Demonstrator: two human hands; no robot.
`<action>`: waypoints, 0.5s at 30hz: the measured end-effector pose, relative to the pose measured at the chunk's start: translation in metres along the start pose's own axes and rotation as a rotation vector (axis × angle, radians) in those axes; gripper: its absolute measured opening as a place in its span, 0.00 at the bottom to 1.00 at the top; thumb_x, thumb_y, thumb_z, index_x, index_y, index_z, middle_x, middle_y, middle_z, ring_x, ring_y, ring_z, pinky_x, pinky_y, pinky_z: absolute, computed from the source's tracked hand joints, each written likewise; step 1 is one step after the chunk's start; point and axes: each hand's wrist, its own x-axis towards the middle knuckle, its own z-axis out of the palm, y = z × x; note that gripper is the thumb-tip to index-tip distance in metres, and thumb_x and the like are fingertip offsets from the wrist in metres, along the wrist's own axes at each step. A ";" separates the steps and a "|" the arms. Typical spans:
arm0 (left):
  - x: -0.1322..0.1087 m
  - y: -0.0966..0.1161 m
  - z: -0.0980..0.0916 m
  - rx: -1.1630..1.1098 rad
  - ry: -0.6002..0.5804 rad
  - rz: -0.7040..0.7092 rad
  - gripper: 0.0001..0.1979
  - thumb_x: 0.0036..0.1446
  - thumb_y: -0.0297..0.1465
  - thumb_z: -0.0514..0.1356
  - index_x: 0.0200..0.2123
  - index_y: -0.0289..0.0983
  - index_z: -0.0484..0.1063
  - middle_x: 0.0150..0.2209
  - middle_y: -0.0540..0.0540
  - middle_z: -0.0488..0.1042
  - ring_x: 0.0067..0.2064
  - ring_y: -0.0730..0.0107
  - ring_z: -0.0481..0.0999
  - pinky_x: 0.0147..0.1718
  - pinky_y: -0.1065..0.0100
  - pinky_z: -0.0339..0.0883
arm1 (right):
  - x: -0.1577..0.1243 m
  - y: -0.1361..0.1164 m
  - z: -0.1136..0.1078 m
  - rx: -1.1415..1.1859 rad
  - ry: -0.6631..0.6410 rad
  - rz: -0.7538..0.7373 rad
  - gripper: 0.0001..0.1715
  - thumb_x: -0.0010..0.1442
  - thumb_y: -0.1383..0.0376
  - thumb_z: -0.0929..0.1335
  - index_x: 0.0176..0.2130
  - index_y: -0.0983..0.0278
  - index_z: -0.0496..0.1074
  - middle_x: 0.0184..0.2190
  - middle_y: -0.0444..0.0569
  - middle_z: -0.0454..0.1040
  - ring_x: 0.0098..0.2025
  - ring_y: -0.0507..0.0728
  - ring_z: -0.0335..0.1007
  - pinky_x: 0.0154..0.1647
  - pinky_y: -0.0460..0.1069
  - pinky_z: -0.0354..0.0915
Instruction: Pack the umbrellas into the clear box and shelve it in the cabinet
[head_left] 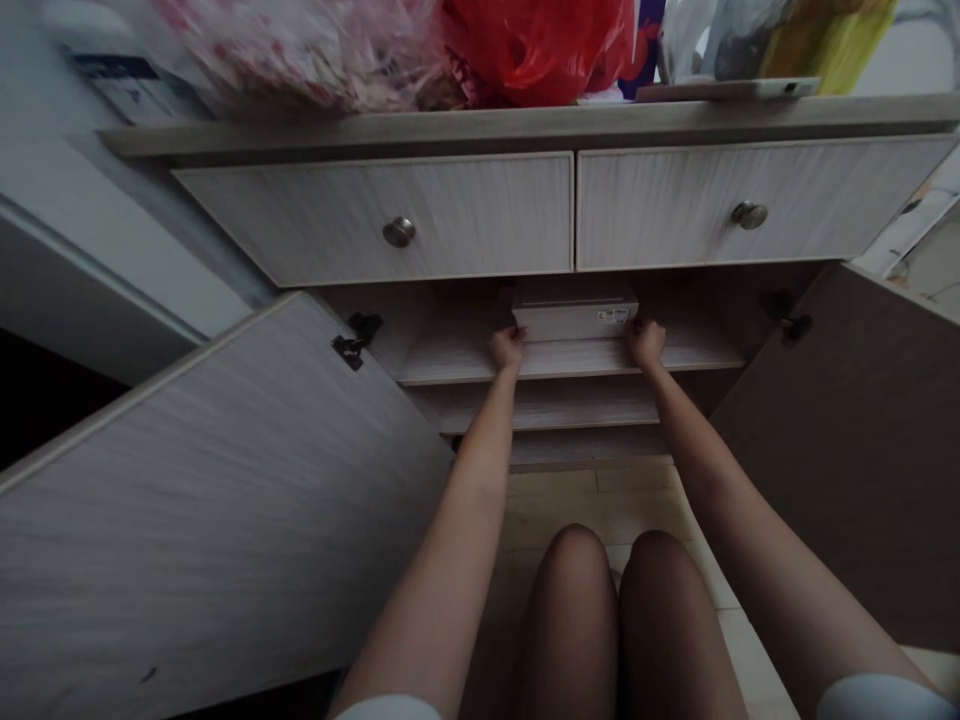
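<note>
From the head camera, the cabinet doors point(202, 500) stand swung wide, giving both arms room to reach in. The left hand point(508, 348) and right hand point(646, 342) curl onto opposite ends of a white box point(575, 320) on the shelf point(450, 366), bracing it evenly from both sides.

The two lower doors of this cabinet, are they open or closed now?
Open: the left door and the right door stand swung outward on their hinges, so the shelves inside the cabinet are exposed.

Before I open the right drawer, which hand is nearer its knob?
Right hand: below and left of the knob, at the box's right end; left hand: farther, at its left end.
</note>
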 end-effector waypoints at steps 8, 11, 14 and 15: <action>0.014 0.003 0.005 0.320 0.022 0.108 0.13 0.59 0.36 0.60 0.35 0.32 0.80 0.38 0.36 0.81 0.42 0.59 0.78 0.38 0.68 0.63 | 0.019 0.002 0.012 -0.176 -0.033 -0.057 0.20 0.64 0.66 0.60 0.46 0.72 0.76 0.42 0.67 0.77 0.45 0.66 0.73 0.46 0.54 0.63; 0.020 0.002 0.007 0.342 0.016 0.114 0.13 0.60 0.35 0.60 0.34 0.30 0.80 0.37 0.35 0.81 0.41 0.59 0.78 0.38 0.68 0.63 | 0.023 0.003 0.016 -0.188 -0.038 -0.062 0.21 0.64 0.65 0.61 0.46 0.73 0.77 0.42 0.67 0.78 0.44 0.66 0.73 0.45 0.54 0.63; 0.023 0.001 0.008 0.337 0.021 0.121 0.13 0.59 0.34 0.60 0.36 0.30 0.80 0.38 0.34 0.80 0.42 0.58 0.79 0.38 0.68 0.64 | 0.026 0.005 0.018 -0.189 -0.045 -0.059 0.21 0.64 0.64 0.60 0.45 0.72 0.77 0.41 0.67 0.78 0.44 0.66 0.74 0.44 0.55 0.64; 0.024 0.002 0.007 0.340 0.021 0.123 0.13 0.59 0.34 0.60 0.36 0.30 0.80 0.38 0.34 0.80 0.43 0.57 0.79 0.38 0.67 0.64 | 0.027 0.005 0.018 -0.184 -0.046 -0.054 0.21 0.64 0.64 0.61 0.45 0.72 0.77 0.41 0.67 0.78 0.44 0.67 0.74 0.44 0.55 0.64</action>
